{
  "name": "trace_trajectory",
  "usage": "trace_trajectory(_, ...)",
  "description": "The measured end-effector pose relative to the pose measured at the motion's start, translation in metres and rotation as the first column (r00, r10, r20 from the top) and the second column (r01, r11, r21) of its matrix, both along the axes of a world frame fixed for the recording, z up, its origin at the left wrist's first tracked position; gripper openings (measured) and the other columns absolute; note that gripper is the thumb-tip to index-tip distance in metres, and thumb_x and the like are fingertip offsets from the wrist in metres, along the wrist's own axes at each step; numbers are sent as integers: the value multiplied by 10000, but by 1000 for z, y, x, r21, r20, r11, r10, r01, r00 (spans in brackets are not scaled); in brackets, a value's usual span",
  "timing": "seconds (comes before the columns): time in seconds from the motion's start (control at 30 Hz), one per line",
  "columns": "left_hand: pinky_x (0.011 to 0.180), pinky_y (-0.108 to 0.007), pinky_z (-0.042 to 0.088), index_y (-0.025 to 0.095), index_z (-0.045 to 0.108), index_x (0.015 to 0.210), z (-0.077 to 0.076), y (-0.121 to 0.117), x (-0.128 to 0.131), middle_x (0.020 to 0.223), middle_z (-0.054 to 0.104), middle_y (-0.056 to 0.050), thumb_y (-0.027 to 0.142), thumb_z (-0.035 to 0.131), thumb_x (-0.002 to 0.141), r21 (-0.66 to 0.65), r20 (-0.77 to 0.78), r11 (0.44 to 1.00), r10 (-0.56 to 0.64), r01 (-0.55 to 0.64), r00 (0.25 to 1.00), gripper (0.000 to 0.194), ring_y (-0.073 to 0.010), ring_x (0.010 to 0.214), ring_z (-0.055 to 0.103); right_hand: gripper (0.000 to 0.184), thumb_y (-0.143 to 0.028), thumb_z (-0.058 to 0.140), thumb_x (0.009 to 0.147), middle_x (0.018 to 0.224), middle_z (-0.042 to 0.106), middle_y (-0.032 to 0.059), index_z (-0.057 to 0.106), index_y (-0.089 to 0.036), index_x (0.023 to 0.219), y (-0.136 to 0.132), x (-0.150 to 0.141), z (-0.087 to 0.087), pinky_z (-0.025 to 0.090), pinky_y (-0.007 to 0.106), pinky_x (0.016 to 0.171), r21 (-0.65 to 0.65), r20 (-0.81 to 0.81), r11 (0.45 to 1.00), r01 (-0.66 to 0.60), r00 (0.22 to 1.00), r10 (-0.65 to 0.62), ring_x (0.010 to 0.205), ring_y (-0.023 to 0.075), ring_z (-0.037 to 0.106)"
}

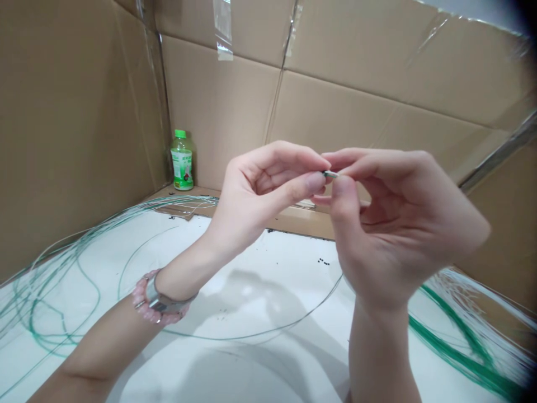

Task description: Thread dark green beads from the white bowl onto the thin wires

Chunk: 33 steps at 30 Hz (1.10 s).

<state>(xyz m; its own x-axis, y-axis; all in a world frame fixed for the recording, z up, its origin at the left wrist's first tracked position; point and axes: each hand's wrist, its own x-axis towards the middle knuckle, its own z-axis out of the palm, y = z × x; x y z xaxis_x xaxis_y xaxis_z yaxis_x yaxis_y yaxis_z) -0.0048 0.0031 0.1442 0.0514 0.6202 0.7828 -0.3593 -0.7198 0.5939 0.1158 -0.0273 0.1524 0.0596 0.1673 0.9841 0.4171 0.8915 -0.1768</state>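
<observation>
My left hand (274, 182) is closed in a pinch, thumb against forefinger, on the darker end of a short green-and-white wire piece (330, 174). The other end of that piece is pinched by my right hand (390, 218), whose thumb and forefinger almost touch the left fingertips. Both hands are raised above the white tabletop (268, 313). A thin green wire (251, 337) curves over the table and goes out of sight behind my right hand. Whether it joins the held piece is hidden.
Loose green and white wires (75, 252) loop along the left side. A thick green wire bundle (453, 341) lies at right beside white strands (465, 296). A green-capped bottle (182, 162) stands in the back corner. Cardboard walls (356, 101) enclose the table; small black bits (323, 261) lie on it.
</observation>
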Motion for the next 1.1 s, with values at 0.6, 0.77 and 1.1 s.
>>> trace_trajectory(0.6,631,-194,618,283,726,824,2,6,-5,787,733,61,209,717,779,225,-63,952,229,-209,971,87,-142,713,729,254,-2,654,734,858,691,-1,618,-218,863,1,10,2,580,265,526,26,154,998,64,986,-67,764,161,671)
trace_trajectory(0.77,674,-238,639,259,722,843,0,2,-5,788,728,47,319,718,780,219,-58,924,334,-314,941,87,-177,762,738,186,-38,651,769,850,702,9,629,-214,821,0,5,2,598,290,531,-40,65,998,52,997,-50,783,181,685)
trace_trajectory(1.1,679,-248,626,234,730,803,0,2,-3,782,739,47,282,774,716,66,-6,990,125,-125,992,108,-213,841,734,161,-77,670,787,829,714,14,677,-237,765,2,-3,-1,543,310,483,24,-26,999,37,999,-36,747,219,694)
